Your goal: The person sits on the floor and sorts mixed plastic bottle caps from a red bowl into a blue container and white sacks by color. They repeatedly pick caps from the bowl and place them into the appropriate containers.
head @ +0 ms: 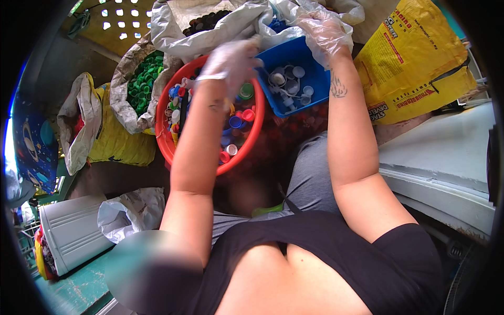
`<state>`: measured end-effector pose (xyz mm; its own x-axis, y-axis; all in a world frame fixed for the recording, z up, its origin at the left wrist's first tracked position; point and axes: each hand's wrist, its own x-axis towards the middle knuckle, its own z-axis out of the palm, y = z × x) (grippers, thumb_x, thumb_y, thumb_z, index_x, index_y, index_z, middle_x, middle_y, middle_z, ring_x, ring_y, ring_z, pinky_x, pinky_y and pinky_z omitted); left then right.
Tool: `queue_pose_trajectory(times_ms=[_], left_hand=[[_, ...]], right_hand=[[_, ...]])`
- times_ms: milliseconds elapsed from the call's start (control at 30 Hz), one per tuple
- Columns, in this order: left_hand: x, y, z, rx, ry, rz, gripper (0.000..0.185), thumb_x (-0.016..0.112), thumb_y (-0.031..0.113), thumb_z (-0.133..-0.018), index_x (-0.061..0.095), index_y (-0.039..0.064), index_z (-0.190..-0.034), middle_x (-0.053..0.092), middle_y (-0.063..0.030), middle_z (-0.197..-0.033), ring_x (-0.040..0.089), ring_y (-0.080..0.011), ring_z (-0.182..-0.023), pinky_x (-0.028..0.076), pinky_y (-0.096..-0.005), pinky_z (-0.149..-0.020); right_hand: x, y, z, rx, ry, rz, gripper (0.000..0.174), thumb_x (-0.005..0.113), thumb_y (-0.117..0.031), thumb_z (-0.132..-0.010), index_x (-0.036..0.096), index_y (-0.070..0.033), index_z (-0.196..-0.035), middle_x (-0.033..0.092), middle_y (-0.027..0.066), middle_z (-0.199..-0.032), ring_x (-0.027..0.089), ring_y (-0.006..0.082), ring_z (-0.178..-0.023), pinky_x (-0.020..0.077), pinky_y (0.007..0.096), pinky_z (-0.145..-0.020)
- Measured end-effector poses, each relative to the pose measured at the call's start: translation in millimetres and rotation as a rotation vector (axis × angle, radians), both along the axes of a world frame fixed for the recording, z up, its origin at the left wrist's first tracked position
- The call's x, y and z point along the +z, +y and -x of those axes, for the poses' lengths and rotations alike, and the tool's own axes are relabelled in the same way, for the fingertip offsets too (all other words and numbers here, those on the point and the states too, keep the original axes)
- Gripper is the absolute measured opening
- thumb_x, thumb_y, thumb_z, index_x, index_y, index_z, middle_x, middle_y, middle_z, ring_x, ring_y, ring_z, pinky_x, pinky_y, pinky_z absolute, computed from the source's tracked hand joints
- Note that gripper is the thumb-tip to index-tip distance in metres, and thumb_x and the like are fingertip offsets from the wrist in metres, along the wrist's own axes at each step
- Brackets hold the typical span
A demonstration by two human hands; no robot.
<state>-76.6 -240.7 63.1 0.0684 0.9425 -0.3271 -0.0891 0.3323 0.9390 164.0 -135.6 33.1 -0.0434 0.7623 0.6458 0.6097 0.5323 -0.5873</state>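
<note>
My left hand, in a thin clear glove, hangs over the far part of a red plastic basin. Motion blurs its fingers, so whether they hold something is unclear. Mixed plastic bottle caps in several colours fill the basin. My right hand, in a loose clear plastic glove, is over the far right corner of a blue plastic bin, beside a white woven sack with blue caps inside. Its fingertips are hard to make out. White and clear caps lie in the bin.
Woven sacks hold dark caps at the back and green caps at the left. A yellow printed feed sack stands at the right, above a white ledge. A white plastic bag sits by a grey-white container.
</note>
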Motion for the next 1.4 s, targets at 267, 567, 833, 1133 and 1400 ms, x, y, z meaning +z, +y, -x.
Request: queue_pose_trajectory(times_ms=[267,567,833,1133,1400], left_hand=[[-0.3,-39.2,99.7,0.329,0.468,-0.132,0.040,0.059,0.030,-0.101,0.067,0.001,-0.128,0.073,-0.0071,-0.114,0.067,-0.0169,-0.107,0.052,-0.0302,-0.091],[-56.7,-2.2,41.6,-0.390,1.496,-0.505,0.027,0.067,0.024,-0.088,0.078,0.017,-0.112,0.074,-0.0116,-0.115,0.068,-0.0343,-0.108,0.053,-0.0437,-0.097],[-48.0,-12.0,79.3,-0.157,0.965,-0.319,0.038,0.071,0.036,-0.091,0.076,0.003,-0.109,0.076,-0.0116,-0.105,0.070,-0.0250,-0.099,0.051,-0.0373,-0.093],[-13.9,-40.2,111.3,0.208,0.355,0.172,0.032,0.064,0.028,-0.094,0.068,0.005,-0.116,0.073,-0.0052,-0.107,0.072,-0.0158,-0.090,0.052,-0.0310,-0.073],[-11.5,-34.5,110.6,0.226,0.375,0.196,0.026,0.070,0.025,-0.090,0.071,0.005,-0.107,0.071,-0.0068,-0.100,0.069,-0.0236,-0.079,0.056,-0.0356,-0.075]], right_hand=[[1.3,6.4,-6.6,0.007,-0.401,0.434,0.043,0.071,-0.047,-0.087,0.075,-0.019,-0.120,0.072,0.0106,-0.124,0.066,0.0320,-0.116,0.0488,0.0410,-0.105],[3.7,0.4,4.3,-0.289,-0.633,0.597,0.050,0.062,-0.048,-0.090,0.068,-0.020,-0.131,0.066,0.0096,-0.137,0.061,0.0327,-0.127,0.0460,0.0461,-0.110],[-2.9,13.0,-8.0,-0.086,-0.523,0.666,0.056,0.065,-0.054,-0.086,0.071,-0.017,-0.127,0.071,0.0115,-0.127,0.066,0.0324,-0.118,0.0511,0.0434,-0.103],[17.0,-7.3,23.0,0.005,-0.631,0.594,0.052,0.068,-0.050,-0.080,0.075,-0.014,-0.117,0.075,0.0132,-0.114,0.070,0.0304,-0.108,0.0538,0.0398,-0.097],[30.6,-21.4,27.9,0.008,-0.566,0.649,0.053,0.068,-0.052,-0.079,0.076,-0.015,-0.116,0.075,0.0132,-0.113,0.070,0.0314,-0.105,0.0538,0.0404,-0.096]])
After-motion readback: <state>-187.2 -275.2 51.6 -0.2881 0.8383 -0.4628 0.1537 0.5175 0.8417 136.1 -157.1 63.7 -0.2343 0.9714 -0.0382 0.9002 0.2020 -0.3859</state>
